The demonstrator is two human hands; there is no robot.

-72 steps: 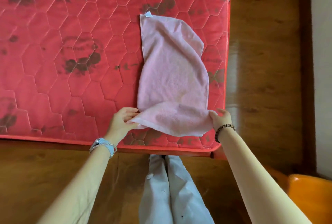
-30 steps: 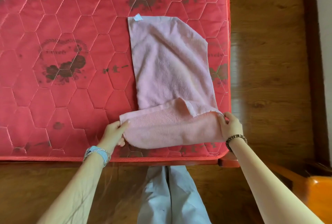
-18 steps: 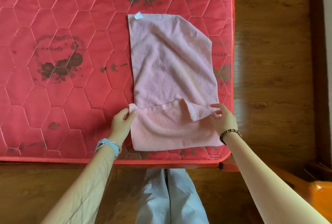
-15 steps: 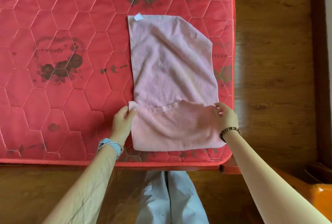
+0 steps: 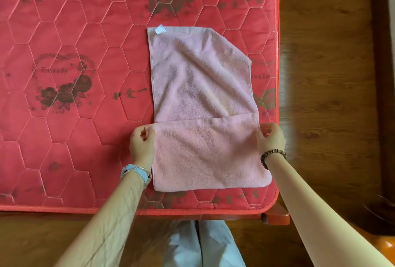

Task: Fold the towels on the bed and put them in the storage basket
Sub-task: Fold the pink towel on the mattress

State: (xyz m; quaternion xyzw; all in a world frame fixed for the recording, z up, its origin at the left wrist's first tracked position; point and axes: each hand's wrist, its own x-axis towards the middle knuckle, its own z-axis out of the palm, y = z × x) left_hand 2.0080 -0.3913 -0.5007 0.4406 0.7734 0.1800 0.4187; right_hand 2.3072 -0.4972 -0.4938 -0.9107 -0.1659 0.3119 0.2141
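Pink towel (image 5: 201, 87) lies flat on the bed (image 5: 74, 138), near the bed's right edge and near corner. Near end is folded up over the rest; the folded flap covers roughly the lower third, its free edge running straight across between the two hands. Far right corner of the towel is cut off at a slant, seemingly tucked under. Small white label (image 5: 160, 30) at the far left corner.

Left hand (image 5: 142, 144) at the left end of the flap's edge, fingers curled, grip pinching the towel corner. Right hand (image 5: 271, 138) at the right end, fingers curled likewise, grip pinching that corner. Both hands low, on or just above the bed; cannot tell which.

Light blue wristband (image 5: 136, 172) on the left wrist, brown bead bracelet (image 5: 272, 155) on the right.

Bed surface is red, quilted in hexagons, with dark flower prints. Wooden bed frame (image 5: 275, 217) shows under the near right corner. Brown wood floor (image 5: 320, 74) to the right and in front. Pale trousers (image 5: 203, 245) visible below, at the foot of the bed. Orange object (image 5: 384, 247) at the lower right, mostly out of frame; cannot tell what it is.
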